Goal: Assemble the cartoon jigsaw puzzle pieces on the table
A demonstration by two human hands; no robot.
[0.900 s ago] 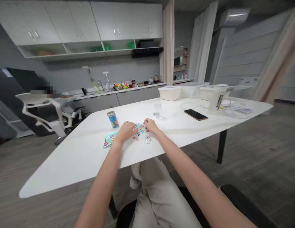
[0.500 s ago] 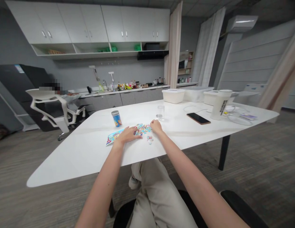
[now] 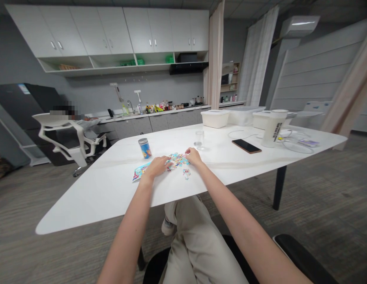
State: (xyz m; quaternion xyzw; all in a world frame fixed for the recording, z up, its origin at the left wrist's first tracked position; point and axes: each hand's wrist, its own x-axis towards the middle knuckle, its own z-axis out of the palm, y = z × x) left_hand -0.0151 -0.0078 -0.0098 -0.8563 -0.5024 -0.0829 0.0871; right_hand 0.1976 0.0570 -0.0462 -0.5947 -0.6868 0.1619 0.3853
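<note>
A pile of small, flat, colourful pieces (image 3: 178,159) lies on the white table in front of me. My left hand (image 3: 157,166) rests at its left edge, thumb apart from the fingers. Some pieces there are partly hidden by that hand. At the pile's right edge, my right hand (image 3: 194,156) has its fingers drawn together; what is between the tips is too small to make out. Closer to me lies a small separate cluster of printed pieces (image 3: 186,173). A bright printed sheet or packet (image 3: 139,171) sits partly under my left hand.
A blue printed canister (image 3: 145,148) with a metal lid stands behind my left hand. Beyond my right hand is a clear jar (image 3: 199,138). Farther right are a phone (image 3: 246,146), a pale cup (image 3: 274,129), cables and white tubs (image 3: 215,118). Someone sits beyond the table.
My left hand's thumb and fingers have shifted slightly at the pile's edge. My right hand's fingers have moved a little leftward and up along the pile.
</note>
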